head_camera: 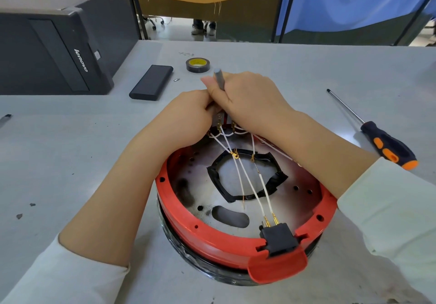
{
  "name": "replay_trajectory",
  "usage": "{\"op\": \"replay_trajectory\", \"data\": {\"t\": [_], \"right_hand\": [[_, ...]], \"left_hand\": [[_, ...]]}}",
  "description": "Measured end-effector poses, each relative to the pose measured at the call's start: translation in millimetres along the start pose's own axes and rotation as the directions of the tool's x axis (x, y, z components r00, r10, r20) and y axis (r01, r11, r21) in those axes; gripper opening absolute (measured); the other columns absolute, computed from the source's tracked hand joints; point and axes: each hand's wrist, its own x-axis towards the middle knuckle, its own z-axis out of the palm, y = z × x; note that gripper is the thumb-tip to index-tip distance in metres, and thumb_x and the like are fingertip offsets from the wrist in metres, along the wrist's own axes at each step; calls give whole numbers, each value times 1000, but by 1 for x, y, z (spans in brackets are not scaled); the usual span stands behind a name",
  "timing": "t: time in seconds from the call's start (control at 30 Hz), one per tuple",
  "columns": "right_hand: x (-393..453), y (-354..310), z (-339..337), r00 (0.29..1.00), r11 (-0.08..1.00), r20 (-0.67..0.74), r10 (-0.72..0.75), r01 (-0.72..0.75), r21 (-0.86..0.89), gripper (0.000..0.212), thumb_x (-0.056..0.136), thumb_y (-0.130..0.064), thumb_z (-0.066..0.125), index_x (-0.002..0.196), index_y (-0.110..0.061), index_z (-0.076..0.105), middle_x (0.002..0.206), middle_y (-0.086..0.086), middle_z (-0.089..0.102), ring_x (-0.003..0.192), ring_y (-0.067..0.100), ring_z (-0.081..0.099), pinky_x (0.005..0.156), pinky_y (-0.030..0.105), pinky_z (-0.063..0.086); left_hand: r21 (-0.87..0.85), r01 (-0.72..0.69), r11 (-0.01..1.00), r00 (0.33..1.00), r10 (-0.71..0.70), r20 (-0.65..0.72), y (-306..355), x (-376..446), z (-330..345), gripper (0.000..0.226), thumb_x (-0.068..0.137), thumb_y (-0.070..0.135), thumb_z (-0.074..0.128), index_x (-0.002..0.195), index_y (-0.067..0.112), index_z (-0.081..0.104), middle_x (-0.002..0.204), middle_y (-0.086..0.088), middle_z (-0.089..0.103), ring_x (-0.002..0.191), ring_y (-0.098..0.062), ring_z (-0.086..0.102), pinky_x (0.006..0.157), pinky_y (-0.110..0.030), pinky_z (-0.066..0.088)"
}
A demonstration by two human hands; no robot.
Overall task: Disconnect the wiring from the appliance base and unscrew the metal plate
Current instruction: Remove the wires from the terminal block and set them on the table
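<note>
at the far rim of the appliance base [212,240], a grey tool [219,79] is gripped near upright by the right hand [245,101], tip hidden below. the left hand [188,112] is curled at the terminals just beside it; white wiring [250,185] is seen running toward the near connector [278,237].

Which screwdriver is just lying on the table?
The orange-and-black screwdriver, untouched on the table by the right sleeve. The slim grey screwdriver is gripped in the right hand.
</note>
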Motion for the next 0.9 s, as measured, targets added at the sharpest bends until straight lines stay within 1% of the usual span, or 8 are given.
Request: {"op": "replay_trajectory", "data": {"t": [0.1, 0.33, 0.43, 0.5, 0.63, 0.73, 0.8, 0.9], "right_hand": [[3, 3, 0, 992, 977, 42, 116, -121, 176, 48, 101, -48, 27, 60, -24, 34, 59, -5, 43, 66, 22, 48, 61, 31, 30], [1, 7, -1, 991, 947, -11, 135, -126, 295, 49, 100, -46, 30, 60, -21, 38, 56, -5, 43, 58, 17, 47, 59, 32, 33], [0, 13, -8, 962, 824, -120, 247, -144, 548, 50, 101, -39, 36, 59, -13, 46, 49, -7, 46, 48, 6, 49, 53, 19, 39], [-1, 18, -14, 938, 733, -82, 337, -206, 648, 47, 100, -35, 41, 58, -15, 47, 40, -9, 46, 39, 3, 46, 45, 12, 35], [-11, 27, -21, 916, 688, 174, 362, -388, 613, 40, 99, -30, 42, 65, -13, 51, 34, -5, 47, 28, 6, 40, 36, 15, 34], [-19, 27, -16, 901, 660, 121, 417, -392, 641, 34, 96, -27, 48, 68, -8, 49, 38, -2, 48, 29, 8, 40, 37, 15, 34], [-21, 25, -11, 906, 707, 48, 421, -361, 608, 34, 92, -26, 53, 64, -9, 47, 41, 1, 53, 31, 6, 42, 39, 14, 34], [-23, 24, -8, 920, 751, 43, 389, -345, 563, 34, 88, -25, 57, 58, -14, 44, 46, 6, 61, 33, 6, 44, 40, 12, 33]], "left_hand": [[-6, -37, 999, 999, 37, 10, 1, 0, 0, 22, 99, 20, 40, 108, 21, 60, 71, 9, 51, 64, -6, 46, 52, -15, 29], [-31, -57, 998, 998, 58, 12, 1, 0, 1, 27, 100, 20, 40, 116, 27, 60, 79, 14, 55, 68, -5, 46, 55, -12, 31], [-50, -33, 998, 999, 33, 8, 0, -1, -1, 27, 100, 22, 41, 117, 30, 60, 92, 10, 58, 77, -6, 46, 60, -17, 30], [-53, -29, 998, 999, 31, 24, 1, -2, -1, 26, 100, 22, 41, 116, 30, 60, 98, 10, 59, 84, -7, 47, 65, -21, 31], [-61, -27, 998, 998, 31, 54, 2, -2, -1, 28, 100, 23, 41, 118, 31, 59, 111, 7, 61, 96, -10, 50, 76, -22, 32], [-63, -23, 998, 998, 26, 58, 1, -2, -1, 28, 100, 23, 40, 119, 32, 59, 113, 7, 61, 98, -10, 50, 76, -22, 32], [-63, -23, 998, 998, 26, 50, 1, -2, -1, 28, 100, 24, 40, 119, 31, 59, 109, 8, 61, 92, -9, 50, 71, -19, 33], [-50, -24, 998, 999, 26, 35, 0, -2, 0, 28, 100, 24, 41, 119, 31, 59, 85, 16, 56, 73, -4, 49, 59, -11, 30]]}}
